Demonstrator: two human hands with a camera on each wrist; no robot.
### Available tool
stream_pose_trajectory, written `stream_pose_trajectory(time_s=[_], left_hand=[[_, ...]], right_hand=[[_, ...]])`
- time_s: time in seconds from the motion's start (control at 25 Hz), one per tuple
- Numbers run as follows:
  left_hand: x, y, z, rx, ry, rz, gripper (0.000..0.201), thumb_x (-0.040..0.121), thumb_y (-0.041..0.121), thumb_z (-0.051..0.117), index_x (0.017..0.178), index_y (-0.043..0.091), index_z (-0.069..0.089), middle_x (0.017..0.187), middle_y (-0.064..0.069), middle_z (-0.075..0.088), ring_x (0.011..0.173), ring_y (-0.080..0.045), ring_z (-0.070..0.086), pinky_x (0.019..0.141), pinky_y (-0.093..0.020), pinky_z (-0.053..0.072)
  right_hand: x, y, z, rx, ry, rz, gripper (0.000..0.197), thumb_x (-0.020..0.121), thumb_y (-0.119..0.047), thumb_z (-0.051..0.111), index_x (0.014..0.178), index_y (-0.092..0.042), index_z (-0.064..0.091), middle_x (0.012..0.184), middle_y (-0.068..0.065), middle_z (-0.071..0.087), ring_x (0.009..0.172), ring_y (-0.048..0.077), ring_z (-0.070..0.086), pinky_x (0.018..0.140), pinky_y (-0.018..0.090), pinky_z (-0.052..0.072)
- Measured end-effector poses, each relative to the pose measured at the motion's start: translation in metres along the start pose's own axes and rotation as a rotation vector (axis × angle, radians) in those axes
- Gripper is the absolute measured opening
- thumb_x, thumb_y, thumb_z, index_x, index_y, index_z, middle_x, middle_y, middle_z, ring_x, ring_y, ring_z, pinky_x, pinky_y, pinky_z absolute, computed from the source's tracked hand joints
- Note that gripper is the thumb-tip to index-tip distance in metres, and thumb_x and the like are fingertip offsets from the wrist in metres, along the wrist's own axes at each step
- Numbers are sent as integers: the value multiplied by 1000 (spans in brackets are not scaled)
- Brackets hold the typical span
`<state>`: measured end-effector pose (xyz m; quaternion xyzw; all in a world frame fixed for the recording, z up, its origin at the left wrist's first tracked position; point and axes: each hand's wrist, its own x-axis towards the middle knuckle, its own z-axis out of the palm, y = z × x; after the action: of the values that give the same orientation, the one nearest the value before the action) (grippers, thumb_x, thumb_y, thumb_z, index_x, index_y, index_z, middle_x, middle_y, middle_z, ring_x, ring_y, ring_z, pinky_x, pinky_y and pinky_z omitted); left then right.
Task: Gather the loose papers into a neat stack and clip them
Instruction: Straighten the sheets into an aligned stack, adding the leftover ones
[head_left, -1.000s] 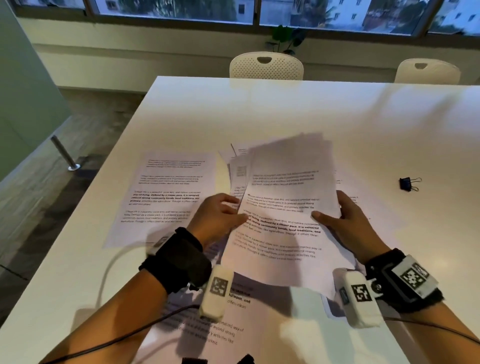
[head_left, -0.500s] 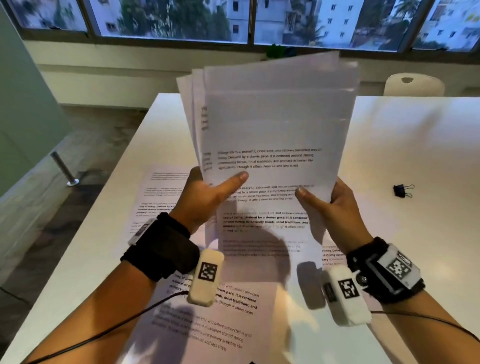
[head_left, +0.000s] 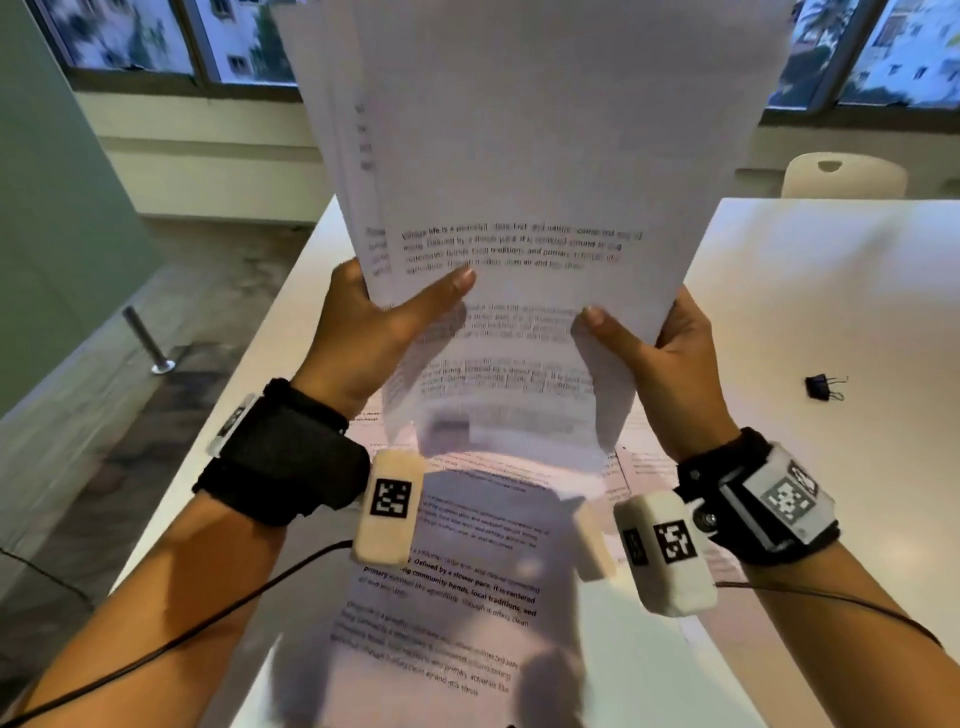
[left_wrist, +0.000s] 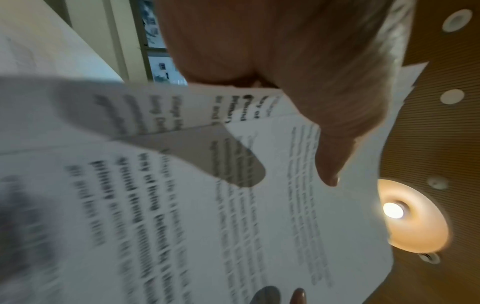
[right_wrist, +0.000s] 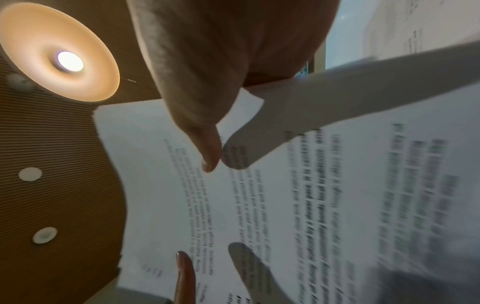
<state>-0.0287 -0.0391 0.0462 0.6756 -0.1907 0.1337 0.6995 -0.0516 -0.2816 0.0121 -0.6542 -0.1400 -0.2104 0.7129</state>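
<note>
I hold the sheaf of papers (head_left: 519, 171) upright above the table (head_left: 831, 291), my left hand (head_left: 363, 332) and right hand (head_left: 670, 358) each pinching a lower corner, thumbs in front. Compared with a second ago it is lifted off the table, but the edges seem uneven. More sheets (head_left: 441, 597) lie below it, and the binder clip (head_left: 823, 387), well to its right, is unused.
</note>
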Motion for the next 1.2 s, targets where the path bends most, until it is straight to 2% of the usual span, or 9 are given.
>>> stream_pose_trajectory(time_s=[0.12, 0.2, 0.32, 0.52, 0.72, 0.88, 0.96, 1.08, 1.2], left_hand=[[-12, -12, -7, -10, -20, -28, 23, 84, 8, 74, 104, 20, 71, 93, 11, 80, 93, -9, 76, 77, -21, 58], [-19, -24, -7, -12, -23, -62, 27, 79, 13, 77, 103, 21, 71, 91, 15, 80, 90, -9, 77, 77, -22, 60], [-23, -33, -5, -63, -15, -90, 33, 71, 21, 83, 102, 24, 71, 94, 11, 80, 93, -12, 77, 81, -28, 60], [-13, -14, -4, -142, -52, 18, 9, 76, 32, 80, 84, 29, 79, 83, 12, 79, 80, -6, 75, 71, -21, 57], [-24, -24, -10, -193, -1, 34, 46, 67, 57, 78, 96, 22, 73, 89, 11, 79, 83, -6, 74, 72, -20, 58], [-41, -47, 2, -164, 18, -51, 53, 60, 69, 79, 98, 33, 72, 90, 18, 78, 87, -1, 74, 78, -24, 59], [-40, -47, 8, -175, 60, -55, 47, 67, 56, 76, 103, 31, 62, 90, 20, 77, 88, -1, 73, 81, -28, 60], [-31, -37, 6, -191, 27, 2, 21, 78, 36, 65, 97, 30, 71, 90, 16, 78, 87, -4, 75, 74, -21, 58], [-31, -30, -2, -89, -18, 17, 19, 81, 31, 67, 95, 18, 71, 84, 13, 78, 79, -6, 73, 71, -22, 57]], right_hand=[[-9, 12, -3, 28, 1, 61, 51, 77, -9, 79, 124, -11, 60, 124, 8, 72, 111, 26, 71, 87, 36, 60], [-14, 21, -4, 44, -21, 123, 53, 77, -6, 79, 127, -6, 61, 123, 11, 73, 109, 28, 72, 89, 40, 60], [-16, 22, 1, 5, -21, 191, 42, 79, -8, 79, 119, -1, 67, 112, 11, 77, 99, 28, 75, 85, 43, 59], [-6, -2, 3, 38, -34, 81, 31, 83, -14, 75, 113, -8, 71, 112, 10, 78, 98, 30, 75, 82, 39, 62], [-17, 9, -9, 33, -96, 174, 47, 68, -13, 82, 113, -7, 69, 107, 6, 79, 96, 24, 76, 79, 34, 61], [-35, 27, -5, 33, -140, 246, 40, 66, -15, 80, 105, -15, 71, 99, 2, 81, 91, 21, 77, 76, 30, 60], [-33, 24, 2, 41, -130, 200, 35, 69, -15, 80, 103, -15, 72, 97, 3, 80, 91, 22, 77, 76, 31, 61], [-25, 16, 5, 45, -95, 176, 36, 67, -17, 82, 101, -10, 74, 97, 4, 81, 89, 22, 77, 76, 33, 61], [-26, 17, -3, 36, -100, 195, 40, 65, -17, 83, 103, -12, 73, 98, 4, 80, 91, 22, 77, 76, 32, 60]])
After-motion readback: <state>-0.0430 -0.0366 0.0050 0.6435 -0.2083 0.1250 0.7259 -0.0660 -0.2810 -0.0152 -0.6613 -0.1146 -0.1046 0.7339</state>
